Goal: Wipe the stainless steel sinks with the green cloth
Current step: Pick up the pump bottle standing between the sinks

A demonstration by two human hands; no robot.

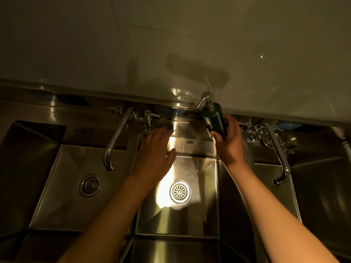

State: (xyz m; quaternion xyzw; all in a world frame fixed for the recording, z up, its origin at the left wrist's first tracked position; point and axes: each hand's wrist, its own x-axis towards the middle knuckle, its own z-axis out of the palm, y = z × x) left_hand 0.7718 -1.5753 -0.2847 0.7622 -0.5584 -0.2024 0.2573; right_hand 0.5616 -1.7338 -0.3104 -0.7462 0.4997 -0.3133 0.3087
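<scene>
**A:** Starting nearest: why are both forearms stretched across the middle basin of the stainless steel sinks (199, 215)?

**B:** It looks like setting up, not wiping. That basin, with its round slotted drain (180, 192), sits directly below the arms, and nothing is rubbing its floor yet.

**A:** The left grip (153, 154)?

**B:** Released, with the fingers straight and spread. It reaches to the back edge of the basin, and the fingertips are at or just touching a dull roundish wad (163, 124) on the steel back ledge of the bench (190, 130). I judge that wad to be the green cloth, parked there beside the taps to keep it out of the basin. The light is too dim to confirm its colour.

**A:** And the right grip (229, 147)?

**B:** Wrapped round a dark green cylindrical pump bottle (213, 118), which is tilted with the pump head pointing away, just above the ledge. It is probably cleaner, either being fetched for the cloth or lifted clear of the ledge.

**A:** The taps?

**B:** The long curved chrome faucet on the left (118, 135) is swung over the left basin, and its twin (278, 150) hangs over the right one. That leaves the middle basin unobstructed. Behind them is pale tiled wall (171, 35).
</scene>
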